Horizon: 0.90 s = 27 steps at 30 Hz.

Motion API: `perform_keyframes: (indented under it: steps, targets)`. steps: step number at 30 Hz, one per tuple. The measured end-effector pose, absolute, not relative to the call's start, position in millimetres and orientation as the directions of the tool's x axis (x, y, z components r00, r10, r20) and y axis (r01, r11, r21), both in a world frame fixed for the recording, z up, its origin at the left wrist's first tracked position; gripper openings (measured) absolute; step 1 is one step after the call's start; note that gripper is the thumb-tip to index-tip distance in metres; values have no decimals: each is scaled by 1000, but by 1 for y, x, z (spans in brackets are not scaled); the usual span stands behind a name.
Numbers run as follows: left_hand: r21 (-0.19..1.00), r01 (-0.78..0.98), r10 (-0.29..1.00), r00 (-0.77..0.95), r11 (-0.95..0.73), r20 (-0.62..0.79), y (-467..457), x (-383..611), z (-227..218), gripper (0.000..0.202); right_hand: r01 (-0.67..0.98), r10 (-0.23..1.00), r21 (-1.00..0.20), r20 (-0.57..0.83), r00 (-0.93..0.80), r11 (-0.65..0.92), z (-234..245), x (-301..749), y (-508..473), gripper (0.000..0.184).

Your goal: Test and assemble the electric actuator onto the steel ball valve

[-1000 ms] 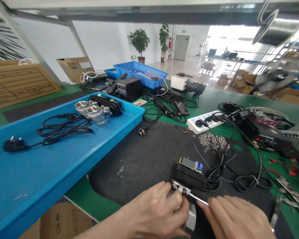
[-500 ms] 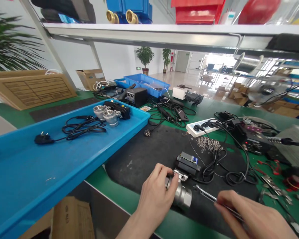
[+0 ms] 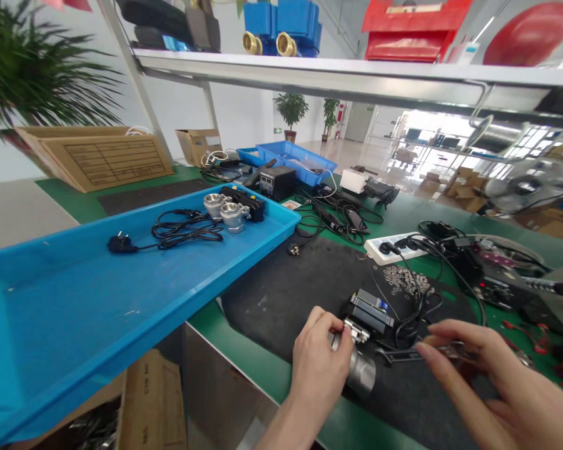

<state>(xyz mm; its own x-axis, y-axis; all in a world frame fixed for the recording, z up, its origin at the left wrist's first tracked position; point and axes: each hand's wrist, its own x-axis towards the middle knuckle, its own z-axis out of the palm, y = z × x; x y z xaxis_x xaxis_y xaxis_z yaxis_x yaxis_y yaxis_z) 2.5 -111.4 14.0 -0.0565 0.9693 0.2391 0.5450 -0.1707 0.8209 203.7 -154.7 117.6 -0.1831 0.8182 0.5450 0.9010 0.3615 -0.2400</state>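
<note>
A steel ball valve point(image 3: 362, 373) lies on the black mat, joined by a metal bracket to a black actuator box point(image 3: 370, 314). My left hand point(image 3: 319, 353) is closed around the valve, with thumb and fingers at the bracket end. My right hand point(image 3: 490, 378) pinches a wrench point(image 3: 398, 357) between thumb and fingers. The wrench's open jaw is just right of the valve, beside the bracket; whether it touches cannot be made out. Part of the wrench's shaft is hidden by my right fingers.
A long blue tray point(image 3: 178, 306) on the left holds two similar valves point(image 3: 233, 217) and a coiled power cord point(image 3: 187, 231). Behind the mat point(image 3: 272, 300) sit a white power strip point(image 3: 391, 248), scattered small metal rings point(image 3: 406, 281) and cables. A shelf point(image 3: 309, 72) spans overhead.
The view has shifted, so everything sits further right. My right hand has turned and risen, and the wrench has swung from slanted to nearly level. My left hand stays on the valve.
</note>
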Motion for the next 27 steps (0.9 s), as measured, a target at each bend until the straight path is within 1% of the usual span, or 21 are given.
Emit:
perform_keyframes:
  steps: [3, 7, 8, 11, 13, 14, 17, 19, 23, 27]
  targets:
    - [838, 519, 966, -85, -166, 245, -113, 5, 11, 15, 872, 853, -321, 489, -182, 371, 119, 189, -144, 33]
    - [848, 486, 959, -66, -209, 274, -125, 2, 5, 8, 814, 873, -394, 414, -258, 428, 125, 162, -126, 13]
    - [847, 481, 957, -55, -225, 286, -129, 0, 3, 11, 806, 877, -400, 388, -283, 437, 127, 155, -121, 12]
    - [828, 480, 942, -13, -289, 337, -141, -4, -3, 30, 814, 897, -387, 273, -349, 434, 129, 138, -106, 11]
    - [809, 490, 931, 15, -325, 365, -146, -5, -5, 34, 831, 897, -340, 201, -394, 441, 129, 127, -96, 12]
    - [801, 496, 928, 25, -334, 371, -146, -6, -6, 34, 840, 888, -290, 177, -424, 458, 128, 122, -91, 12]
    - [783, 519, 925, 40, -342, 378, -146, -6, -7, 32, 848, 850, -87, 132, -511, 523, 129, 107, -79, 16]
    - [770, 536, 921, 41, -347, 387, -145, -6, -8, 32, 832, 826, 5, 119, -551, 555, 130, 99, -74, 18]
    - [739, 569, 914, 58, -360, 401, -146, -6, -9, 31, 792, 786, 54, 104, -610, 608, 130, 91, -70, 15]
    - [717, 587, 909, 89, -377, 406, -147, -5, -9, 31, 787, 782, 75, 90, -617, 613, 129, 91, -70, 16]
